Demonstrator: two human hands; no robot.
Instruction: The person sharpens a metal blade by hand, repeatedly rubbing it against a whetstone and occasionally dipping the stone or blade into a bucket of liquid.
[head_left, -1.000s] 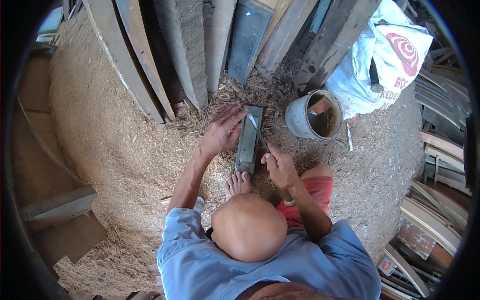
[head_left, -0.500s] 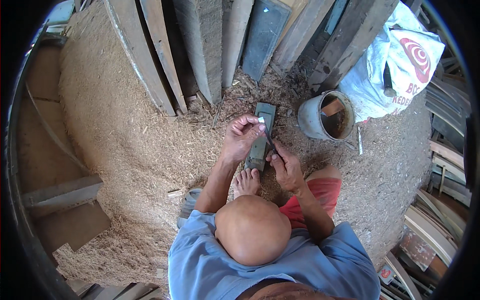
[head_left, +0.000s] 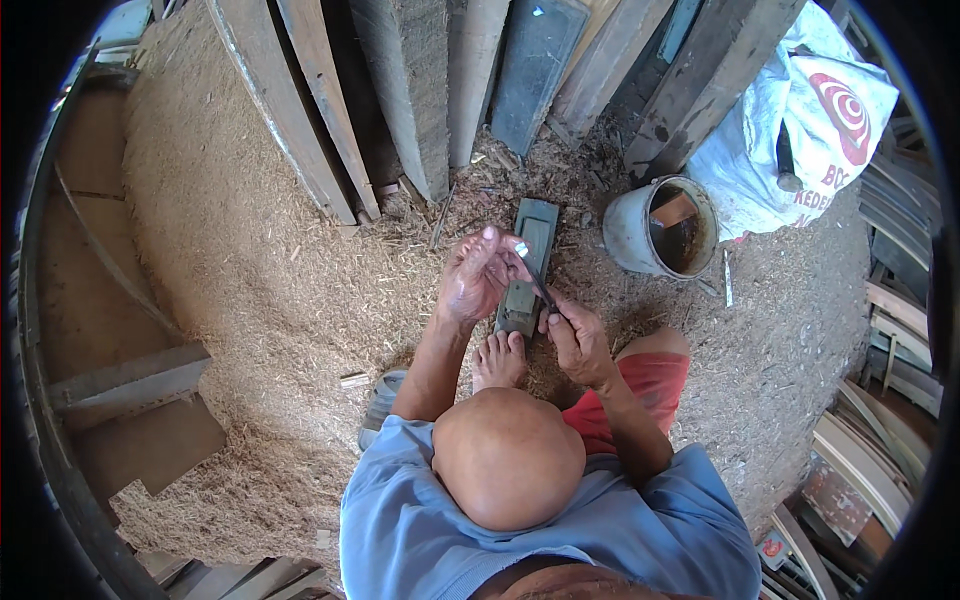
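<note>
My right hand is closed around the dark shank of a slim chisel, whose flat, shiny end points away from me and to the left. At that bright end is my left hand, its thumb raised off the blade and its fingers partly spread. The fingertips seem to touch the tip from behind. Under both hands lies a greenish board on the ground, with a sharpening stone on its nearer part. My bare foot is at the board's near end.
A white bucket of murky liquid holds a brown block, right of the board. Beyond it stands a white sack. Upright planks line the far side. Sawdust covers the ground; a sandal lies left of my foot.
My left thumb has lifted away from the chisel's tip and that hand has opened and turned. My right hand keeps its hold. The whole view has shifted slightly.
</note>
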